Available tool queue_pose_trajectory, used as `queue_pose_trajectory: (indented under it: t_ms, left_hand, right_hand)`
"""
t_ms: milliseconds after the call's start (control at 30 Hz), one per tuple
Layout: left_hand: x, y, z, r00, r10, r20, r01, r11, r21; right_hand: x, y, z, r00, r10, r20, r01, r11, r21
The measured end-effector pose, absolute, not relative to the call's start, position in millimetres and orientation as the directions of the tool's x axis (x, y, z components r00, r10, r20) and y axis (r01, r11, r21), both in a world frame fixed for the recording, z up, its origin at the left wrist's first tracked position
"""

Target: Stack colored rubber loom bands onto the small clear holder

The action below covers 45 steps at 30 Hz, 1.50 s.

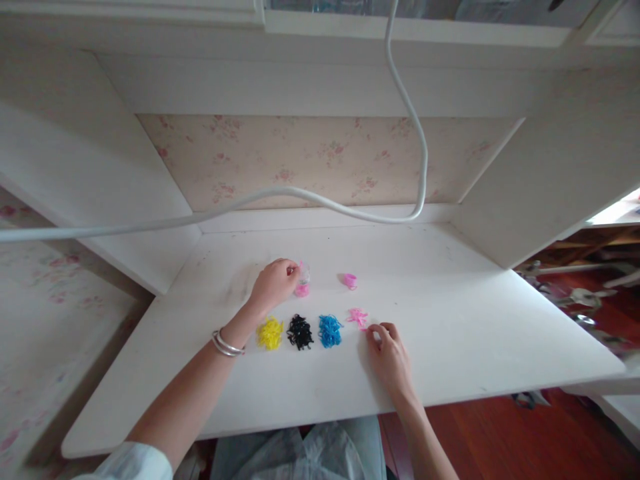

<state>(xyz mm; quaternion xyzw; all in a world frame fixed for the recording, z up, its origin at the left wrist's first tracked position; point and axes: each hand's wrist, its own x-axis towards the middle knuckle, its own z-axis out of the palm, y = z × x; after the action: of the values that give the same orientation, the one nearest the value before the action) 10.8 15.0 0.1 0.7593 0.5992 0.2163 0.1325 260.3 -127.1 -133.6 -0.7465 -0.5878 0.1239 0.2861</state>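
White desktop (450,320) held a small clear jar (306,274), pink at its base.
At its mouth, the left hand (274,283) pinched a pink strand (301,265), thumb and finger together; the right hand (391,360) curled beside the pink band pile (357,317), its grip unclear. A low sweep of the left hand could have tipped the jar or mixed the yellow pile (270,333), black pile (300,332) and blue pile (330,331).

Passage seems open beneath the white cable (300,192).
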Motion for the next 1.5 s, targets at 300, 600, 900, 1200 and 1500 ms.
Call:
queue_pose_trajectory:
  t_ms: [300, 600, 900, 1200, 1500]
  left_hand:
    - [13.4, 12.1, 1.8, 0.195, 0.956, 0.219, 0.857, -0.275, 0.436]
    - [0.0, -28.5, -3.0, 0.197, 0.929, 0.312, 0.716, -0.354, 0.602]
    - [-27.4, -130.4, -72.2, 0.162, 0.987, -0.007, 0.526, -0.080, 0.847]
    - [-37.2, -155.5, -99.1, 0.133, 0.990, -0.042, 0.485, -0.028, 0.874]
    - [-39.3, -156.8, -99.5, 0.175, 0.983, -0.052, 0.492, -0.042, 0.869]
  right_hand:
    - [259.0, -128.5, -131.1, 0.288, 0.946, 0.149, 0.794, -0.149, -0.589]
    - [260.8, -128.4, -132.7, 0.317, 0.936, 0.156, 0.746, -0.144, -0.651]
    - [252.0, -119.8, -112.6, 0.479, 0.835, 0.273, 0.598, -0.082, -0.797]
    - [182.1, -49.8, -42.4, 0.224, 0.856, 0.466, 0.642, 0.230, -0.732]
    - [150.2, -4.1, -35.5, 0.081, 0.846, 0.527, 0.768, 0.284, -0.574]
